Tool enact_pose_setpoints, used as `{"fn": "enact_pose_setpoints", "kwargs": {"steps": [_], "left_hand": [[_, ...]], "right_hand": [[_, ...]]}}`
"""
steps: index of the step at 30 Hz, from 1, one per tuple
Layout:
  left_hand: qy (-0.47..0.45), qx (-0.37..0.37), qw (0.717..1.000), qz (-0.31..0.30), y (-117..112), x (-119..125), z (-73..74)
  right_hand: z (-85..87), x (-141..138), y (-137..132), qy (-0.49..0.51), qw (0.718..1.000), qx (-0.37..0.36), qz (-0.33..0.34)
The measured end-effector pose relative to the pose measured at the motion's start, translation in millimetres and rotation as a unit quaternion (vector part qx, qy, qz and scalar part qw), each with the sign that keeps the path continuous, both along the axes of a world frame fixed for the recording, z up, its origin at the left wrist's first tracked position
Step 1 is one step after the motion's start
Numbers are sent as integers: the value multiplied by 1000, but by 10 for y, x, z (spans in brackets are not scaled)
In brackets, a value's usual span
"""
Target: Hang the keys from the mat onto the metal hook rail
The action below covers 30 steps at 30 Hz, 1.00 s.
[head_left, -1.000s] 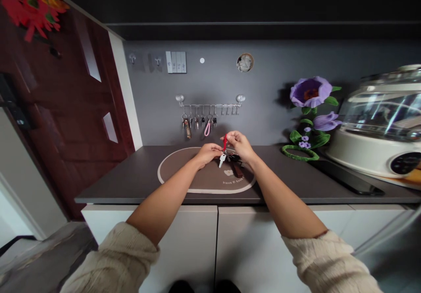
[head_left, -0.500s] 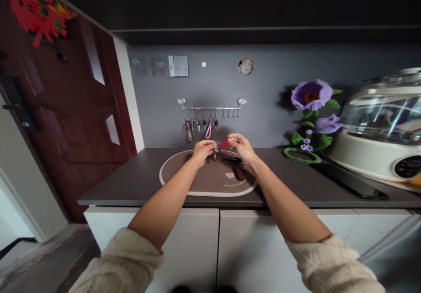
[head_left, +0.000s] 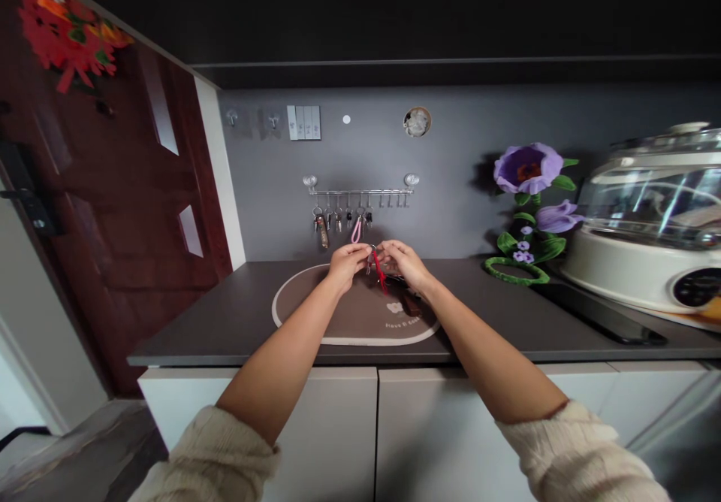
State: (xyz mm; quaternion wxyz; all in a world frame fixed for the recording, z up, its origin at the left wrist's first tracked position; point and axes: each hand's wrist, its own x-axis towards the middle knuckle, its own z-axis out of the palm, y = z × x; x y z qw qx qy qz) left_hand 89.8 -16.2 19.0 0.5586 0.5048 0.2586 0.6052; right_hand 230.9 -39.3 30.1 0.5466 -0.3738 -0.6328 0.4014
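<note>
My left hand (head_left: 348, 263) pinches a metal key ring (head_left: 373, 248) above the mat. Small keys (head_left: 369, 264) dangle from it beside a red cord (head_left: 379, 270), which hangs down. Fingers of my right hand (head_left: 404, 260) are closed at the ring's right side, close to my left fingertips; the exact contact is too small to make out. Below my right hand, a dark brown key holder (head_left: 411, 305) and other dark items, partly hidden by the hand, lie on the brown oval mat (head_left: 343, 322).
Behind my hands, a hook rail (head_left: 363, 192) on the wall carries several key sets and a pink strap (head_left: 357, 229). A purple flower ornament (head_left: 529, 171), a black phone (head_left: 597, 314) and a white appliance (head_left: 631, 261) stand or lie at right. A dark cabinet (head_left: 428, 13) overhangs the counter.
My right hand has moved left towards my left hand. The red cord, stretched sideways to my right fingers before, now hangs down from the ring. The view has tilted slightly up.
</note>
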Motion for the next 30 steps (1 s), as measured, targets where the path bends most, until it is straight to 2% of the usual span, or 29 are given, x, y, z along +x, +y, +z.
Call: {"fn": "enact_pose_setpoints", "kwargs": {"steps": [7, 15, 19, 25, 30], "left_hand": [[8, 11, 1000, -5, -16, 10, -4], [5, 14, 1000, -17, -2, 21, -15], [-8, 5, 1000, -4, 39, 13, -30], [-15, -33, 999, 22, 65, 10, -39], [4, -41, 997, 66, 66, -3, -28]], "right_hand": [[-50, 14, 54, -61, 997, 55, -13], [-4, -16, 29, -61, 995, 79, -16], [24, -22, 84, -44, 995, 89, -12], [169, -17, 223, 8, 997, 73, 1], [336, -47, 298, 40, 998, 47, -31]]}}
